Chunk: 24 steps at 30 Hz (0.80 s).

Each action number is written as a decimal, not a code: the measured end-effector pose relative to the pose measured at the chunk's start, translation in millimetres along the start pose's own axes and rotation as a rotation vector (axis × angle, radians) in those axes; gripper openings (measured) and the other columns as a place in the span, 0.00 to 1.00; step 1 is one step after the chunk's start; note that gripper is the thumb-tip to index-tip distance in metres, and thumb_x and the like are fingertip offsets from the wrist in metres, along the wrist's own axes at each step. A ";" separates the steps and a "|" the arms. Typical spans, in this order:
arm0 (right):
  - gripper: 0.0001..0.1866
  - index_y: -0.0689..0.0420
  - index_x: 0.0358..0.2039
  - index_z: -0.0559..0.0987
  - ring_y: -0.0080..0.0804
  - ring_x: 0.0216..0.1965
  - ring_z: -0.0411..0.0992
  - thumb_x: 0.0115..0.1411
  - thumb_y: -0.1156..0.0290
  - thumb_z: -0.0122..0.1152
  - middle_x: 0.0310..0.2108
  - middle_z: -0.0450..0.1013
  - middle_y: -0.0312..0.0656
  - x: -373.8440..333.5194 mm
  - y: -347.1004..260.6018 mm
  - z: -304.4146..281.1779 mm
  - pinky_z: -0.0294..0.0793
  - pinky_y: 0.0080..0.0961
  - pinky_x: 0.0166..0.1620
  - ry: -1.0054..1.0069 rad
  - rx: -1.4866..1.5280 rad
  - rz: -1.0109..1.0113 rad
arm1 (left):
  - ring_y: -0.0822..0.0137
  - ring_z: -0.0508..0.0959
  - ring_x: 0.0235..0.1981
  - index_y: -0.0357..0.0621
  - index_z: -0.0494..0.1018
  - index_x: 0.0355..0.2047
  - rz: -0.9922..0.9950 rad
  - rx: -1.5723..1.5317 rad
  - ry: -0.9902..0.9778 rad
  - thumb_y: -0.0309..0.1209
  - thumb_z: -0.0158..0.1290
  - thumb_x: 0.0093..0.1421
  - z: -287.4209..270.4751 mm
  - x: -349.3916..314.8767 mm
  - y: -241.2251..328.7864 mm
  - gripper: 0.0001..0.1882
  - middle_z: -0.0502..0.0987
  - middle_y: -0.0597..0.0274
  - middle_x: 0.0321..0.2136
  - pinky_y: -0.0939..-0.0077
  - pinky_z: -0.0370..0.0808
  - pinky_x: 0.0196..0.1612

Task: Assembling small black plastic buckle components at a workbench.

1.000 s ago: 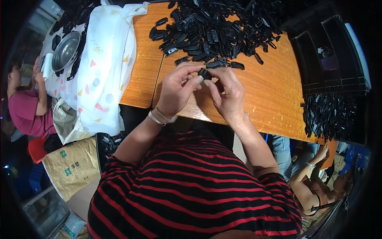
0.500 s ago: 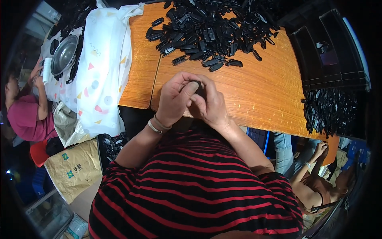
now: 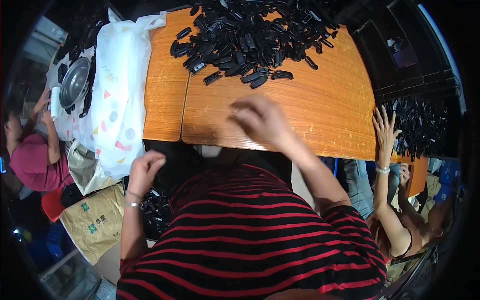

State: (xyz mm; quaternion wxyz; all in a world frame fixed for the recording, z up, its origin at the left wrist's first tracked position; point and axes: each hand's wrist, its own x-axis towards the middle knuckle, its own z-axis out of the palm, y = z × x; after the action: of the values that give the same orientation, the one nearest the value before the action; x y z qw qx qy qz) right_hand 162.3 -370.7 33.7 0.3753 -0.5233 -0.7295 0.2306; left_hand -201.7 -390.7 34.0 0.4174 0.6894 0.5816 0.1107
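Observation:
My left hand (image 3: 146,172) has its fingers curled together off the table's front edge, above a heap of small black parts (image 3: 154,215) beside my lap. Whether anything is inside those fingers is hidden. Over the near part of the wooden table my right hand (image 3: 262,120) is smeared by motion, so its fingers cannot be read. Beyond it lies a large pile of long, narrow black plastic pieces (image 3: 245,42), with several strays along its near side.
On the left, a patterned white plastic sheet (image 3: 112,90) covers the surface, near a metal bowl (image 3: 75,82). A person in a magenta top (image 3: 37,162) works there. At right, another person's hand (image 3: 385,132) reaches the table edge beside more black parts (image 3: 422,125). A brown sack (image 3: 95,222) lies lower left.
My hands were together around a small dark piece and have parted. The left went down and left off the table; the right moved slightly right. The right-hand person's arm now reaches up.

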 end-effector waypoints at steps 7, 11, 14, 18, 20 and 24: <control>0.12 0.61 0.38 0.78 0.53 0.33 0.76 0.55 0.69 0.65 0.36 0.75 0.54 26.4 46.7 -61.2 0.75 0.42 0.35 0.180 -0.646 0.279 | 0.60 0.78 0.32 0.34 0.76 0.36 0.298 0.011 0.296 0.22 0.56 0.57 14.8 16.2 37.6 0.06 0.79 0.52 0.32 0.73 0.74 0.38; 0.09 0.60 0.33 0.76 0.55 0.32 0.74 0.53 0.72 0.66 0.36 0.71 0.54 25.3 59.7 -66.7 0.74 0.44 0.34 0.121 -0.671 0.249 | 0.54 0.78 0.34 0.37 0.76 0.36 0.566 0.128 0.440 0.24 0.56 0.57 36.7 84.2 81.0 0.07 0.77 0.52 0.32 0.67 0.74 0.37; 0.11 0.60 0.34 0.76 0.55 0.33 0.74 0.53 0.71 0.67 0.36 0.72 0.52 22.3 56.6 -67.8 0.73 0.45 0.35 0.134 -0.613 0.283 | 0.51 0.76 0.38 0.39 0.76 0.36 0.640 0.144 0.536 0.28 0.58 0.54 46.6 129.0 103.7 0.10 0.75 0.52 0.34 0.63 0.74 0.39; 0.13 0.63 0.37 0.74 0.54 0.32 0.74 0.54 0.73 0.66 0.35 0.73 0.55 13.9 61.7 -66.7 0.73 0.43 0.34 0.192 -0.526 0.285 | 0.52 0.74 0.40 0.39 0.75 0.37 0.597 0.302 0.544 0.29 0.59 0.53 56.5 161.3 115.2 0.12 0.74 0.53 0.35 0.63 0.73 0.41; 0.13 0.62 0.39 0.74 0.52 0.33 0.75 0.55 0.74 0.65 0.37 0.73 0.54 11.3 56.9 -65.8 0.74 0.40 0.35 0.215 -0.501 0.292 | 0.54 0.75 0.39 0.39 0.75 0.38 0.567 0.386 0.518 0.30 0.60 0.53 59.9 168.8 113.6 0.13 0.74 0.54 0.34 0.63 0.73 0.40; 0.13 0.62 0.41 0.74 0.48 0.35 0.75 0.56 0.75 0.64 0.37 0.75 0.53 12.6 46.1 -62.7 0.74 0.36 0.37 0.315 -0.487 0.207 | 0.50 0.75 0.34 0.39 0.75 0.36 0.654 0.334 0.571 0.28 0.60 0.52 61.6 164.9 108.8 0.11 0.74 0.53 0.32 0.64 0.74 0.37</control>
State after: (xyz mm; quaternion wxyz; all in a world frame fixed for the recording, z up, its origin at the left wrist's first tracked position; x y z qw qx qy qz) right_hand 236.8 -346.5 42.4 0.3218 -0.6985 -0.6391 0.0022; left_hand -35.9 -268.1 17.1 0.0670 0.8364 0.4349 0.3269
